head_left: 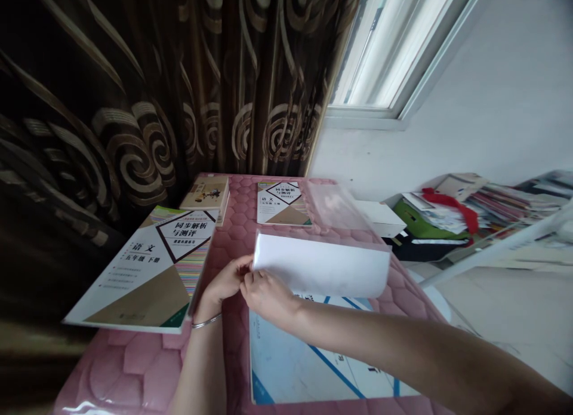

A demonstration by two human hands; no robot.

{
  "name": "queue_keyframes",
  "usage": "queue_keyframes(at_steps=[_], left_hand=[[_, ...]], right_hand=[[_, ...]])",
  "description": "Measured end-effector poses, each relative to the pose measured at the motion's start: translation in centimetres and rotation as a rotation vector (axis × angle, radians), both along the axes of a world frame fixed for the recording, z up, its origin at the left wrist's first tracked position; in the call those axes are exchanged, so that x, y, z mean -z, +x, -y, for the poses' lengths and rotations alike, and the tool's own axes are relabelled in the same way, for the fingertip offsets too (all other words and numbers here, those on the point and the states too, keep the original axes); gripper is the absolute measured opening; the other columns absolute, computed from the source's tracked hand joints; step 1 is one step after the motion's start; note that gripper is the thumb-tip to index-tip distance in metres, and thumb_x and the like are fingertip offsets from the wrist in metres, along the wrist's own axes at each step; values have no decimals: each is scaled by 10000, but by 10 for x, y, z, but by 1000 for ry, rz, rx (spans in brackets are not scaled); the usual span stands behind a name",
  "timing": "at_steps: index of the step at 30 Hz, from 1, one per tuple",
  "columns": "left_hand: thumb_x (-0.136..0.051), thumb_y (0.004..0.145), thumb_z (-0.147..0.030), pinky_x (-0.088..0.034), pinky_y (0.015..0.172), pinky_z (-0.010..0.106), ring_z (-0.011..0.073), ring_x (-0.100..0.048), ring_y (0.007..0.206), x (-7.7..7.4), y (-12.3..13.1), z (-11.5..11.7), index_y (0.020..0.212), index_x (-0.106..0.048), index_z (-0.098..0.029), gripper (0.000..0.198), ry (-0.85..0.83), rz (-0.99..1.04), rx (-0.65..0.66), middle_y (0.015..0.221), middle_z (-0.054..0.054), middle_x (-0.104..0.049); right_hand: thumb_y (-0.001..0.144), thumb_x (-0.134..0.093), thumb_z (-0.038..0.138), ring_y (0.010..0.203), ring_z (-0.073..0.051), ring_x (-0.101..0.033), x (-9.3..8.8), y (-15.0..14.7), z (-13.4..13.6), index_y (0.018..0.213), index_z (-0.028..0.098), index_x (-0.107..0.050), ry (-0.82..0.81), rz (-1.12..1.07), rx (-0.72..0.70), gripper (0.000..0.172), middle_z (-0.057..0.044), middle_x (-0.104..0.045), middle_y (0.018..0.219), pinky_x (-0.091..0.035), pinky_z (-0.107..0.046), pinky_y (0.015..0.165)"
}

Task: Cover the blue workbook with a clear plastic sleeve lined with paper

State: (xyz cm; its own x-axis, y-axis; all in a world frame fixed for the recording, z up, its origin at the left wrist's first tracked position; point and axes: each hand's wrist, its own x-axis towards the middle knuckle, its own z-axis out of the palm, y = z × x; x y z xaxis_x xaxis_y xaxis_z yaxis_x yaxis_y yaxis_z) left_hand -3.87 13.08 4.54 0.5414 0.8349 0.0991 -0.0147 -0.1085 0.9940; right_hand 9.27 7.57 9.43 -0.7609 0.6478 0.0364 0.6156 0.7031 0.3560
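Blue-and-white book (290, 361): flat at the near middle of the pink padded tabletop (138, 361), print side up, partly under my right forearm. Judged handling: light to moderate weight, limp cover, probably slick where it shines; best carried with a palm beneath and a thumb on top, away from the corners.

White sheet (326, 266): raised over the far part of that book, bowed along its length. Cannot tell if it is bound to the book or separate. Looks thin, smooth and springy; I expect it to crease or tear under a hard pinch, so its left end, close to the corner, seems a sound place for a light hold.

Hands: both meet at the sheet's left end. My right hand (271, 297) is curled nearly closed, its fingertips on the sheet's edge. My left hand (226, 280) is half bent, fingers reaching to the same corner; its tips are partly covered, so I cannot tell whether it grips.

Writing, by size of item. Large textbook (152, 283) at left: 同步解析与测评, 语文, 五年级 下册; the fine print is too small. Smaller-looking textbook (284, 203) at the far side: same title, 语文, 五年级 上册. Tan stack (203, 194) at far left: cartoon figures, lettering illegible. Blue-and-white book: characters run sideways and are partly covered; title not readable. No brand made out.
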Motion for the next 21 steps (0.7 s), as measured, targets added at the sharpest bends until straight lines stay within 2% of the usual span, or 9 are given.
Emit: queue_keyframes(at_steps=[4,9,13,15,17,19,21], left_hand=[[-647,667,-136,-473,865,332,191,-624,827,-4,1,2,910,-724,-140,255,33,-60,76,812,30,-717],[-634,667,-121,-457,938,352,204,-638,911,-6,0,3,970,-717,-153,316,47,-80,33,929,48,-736],[-614,658,-105,-426,1002,376,220,-622,1009,-1,0,2,1060,-696,-156,413,22,-37,8,1025,59,-729],[-605,653,-104,-425,1009,388,228,-610,1046,4,0,0,1106,-680,-161,462,3,-31,-17,1070,57,-719],[-605,651,-106,-419,1020,406,240,-596,1083,7,1,-1,1139,-667,-166,496,-10,-36,-55,1100,60,-710],[-618,652,-115,-404,1037,432,257,-586,1113,8,2,-2,1152,-663,-169,505,-18,-36,-89,1117,68,-706],[-641,651,-129,-378,1061,457,271,-576,1139,7,3,-2,1154,-665,-176,506,-24,-27,-123,1131,73,-702]], right_hand=[[858,-421,33,713,-228,-641,4,1,-3,876,64,-652,27,4,20,234,-172,-683,835,-447,-319,587],[858,-437,42,689,-227,-641,9,1,-5,878,69,-643,77,-44,7,208,-166,-681,833,-458,-319,576],[874,-457,56,702,-207,-631,11,17,-4,973,101,-623,158,-139,-50,198,-115,-669,830,-490,-325,643],[882,-474,69,779,-203,-628,15,36,-1,1013,121,-619,196,-217,-83,203,-94,-669,878,-502,-343,764],[891,-488,90,930,-216,-612,20,65,4,1068,148,-612,230,-337,-73,223,-95,-665,1013,-466,-382,914],[905,-495,128,1079,-239,-563,27,102,11,1141,175,-589,280,-520,62,259,-108,-625,1175,-423,-427,986],[917,-513,228,1127,-258,-537,33,143,16,1158,186,-581,326,-753,294,254,-126,-597,1213,-429,-456,974]])
